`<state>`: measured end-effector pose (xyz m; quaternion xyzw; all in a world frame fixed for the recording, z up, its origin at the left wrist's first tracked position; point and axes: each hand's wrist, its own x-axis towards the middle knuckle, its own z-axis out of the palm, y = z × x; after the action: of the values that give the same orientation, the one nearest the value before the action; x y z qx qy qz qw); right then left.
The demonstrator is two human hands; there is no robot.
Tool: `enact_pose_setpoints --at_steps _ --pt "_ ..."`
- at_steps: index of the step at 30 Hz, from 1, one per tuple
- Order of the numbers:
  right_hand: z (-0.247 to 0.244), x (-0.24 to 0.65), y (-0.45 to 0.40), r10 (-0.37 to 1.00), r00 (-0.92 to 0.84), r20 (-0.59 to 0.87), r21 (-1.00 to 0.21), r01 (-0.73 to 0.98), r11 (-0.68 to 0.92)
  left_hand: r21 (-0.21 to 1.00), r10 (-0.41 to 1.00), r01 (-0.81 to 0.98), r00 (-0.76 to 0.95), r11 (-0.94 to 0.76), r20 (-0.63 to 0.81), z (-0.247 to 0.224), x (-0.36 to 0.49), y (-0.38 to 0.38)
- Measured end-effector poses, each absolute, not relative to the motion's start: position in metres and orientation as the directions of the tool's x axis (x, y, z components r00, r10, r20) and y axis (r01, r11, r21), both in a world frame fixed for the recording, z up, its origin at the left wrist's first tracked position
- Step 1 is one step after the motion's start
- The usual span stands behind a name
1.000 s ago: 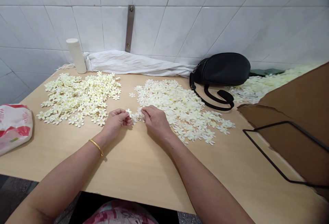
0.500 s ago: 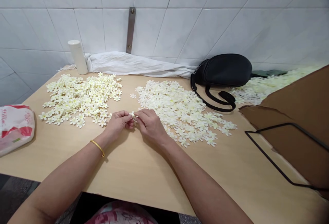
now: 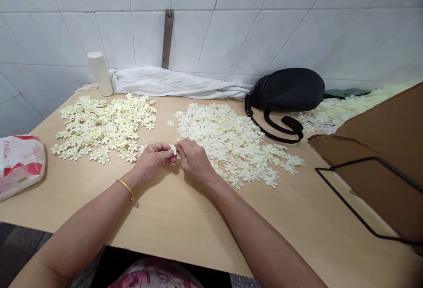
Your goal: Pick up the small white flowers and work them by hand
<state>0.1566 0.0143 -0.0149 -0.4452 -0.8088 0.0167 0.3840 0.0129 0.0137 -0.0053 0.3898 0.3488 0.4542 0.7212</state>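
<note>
Between my two hands, low over the table (image 3: 172, 230), is a small white artificial flower (image 3: 173, 148). My left hand (image 3: 155, 160), with a gold bangle on its wrist, pinches the flower between thumb and fingertips. Closed at the flower's right side, my right hand (image 3: 194, 160) has its thumb and forefinger pressed together at the petals. To the left lies a pile of pale yellow-white flowers (image 3: 105, 125), and to the right a pile of flatter white flowers (image 3: 228, 138). One loose flower (image 3: 171, 123) lies between the piles.
A white bottle (image 3: 100, 74) and a bunched white cloth (image 3: 172, 83) stand along the tiled wall. At the back right sits a black bag (image 3: 292, 89) with its strap. Brown cardboard (image 3: 380, 155) and a black wire frame (image 3: 353, 211) are at right, a tissue pack (image 3: 21, 164) at left.
Both hands have shifted slightly; the left moved a little to the right, with the flower. The flower's petals now stand more upright between the fingertips. The piles look unchanged.
</note>
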Motion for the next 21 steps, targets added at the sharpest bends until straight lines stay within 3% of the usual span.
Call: enact_pose_setpoints --at_steps 3,10,15,21 --pt "-0.0141 0.157 0.0136 0.77 -0.275 0.576 -0.484 0.645 0.592 0.882 0.928 -0.375 0.339 0.284 -0.155 -0.0048 0.0129 0.0138" --pt "-0.0113 0.1562 0.0092 0.742 -0.337 0.58 -0.529 0.537 0.657 0.938 0.961 -0.274 0.232 0.214 -0.151 -0.0023 0.0122 0.0132" --pt "-0.0096 0.1536 0.0078 0.821 -0.232 0.522 -0.678 0.471 0.564 0.954 0.955 -0.235 0.273 0.188 -0.121 -0.0028 0.0129 0.0117" --pt "-0.0079 0.1516 0.0057 0.839 -0.185 0.512 -0.68 0.51 0.527 0.954 0.95 -0.251 0.299 0.167 -0.088 -0.0043 0.0126 0.0118"
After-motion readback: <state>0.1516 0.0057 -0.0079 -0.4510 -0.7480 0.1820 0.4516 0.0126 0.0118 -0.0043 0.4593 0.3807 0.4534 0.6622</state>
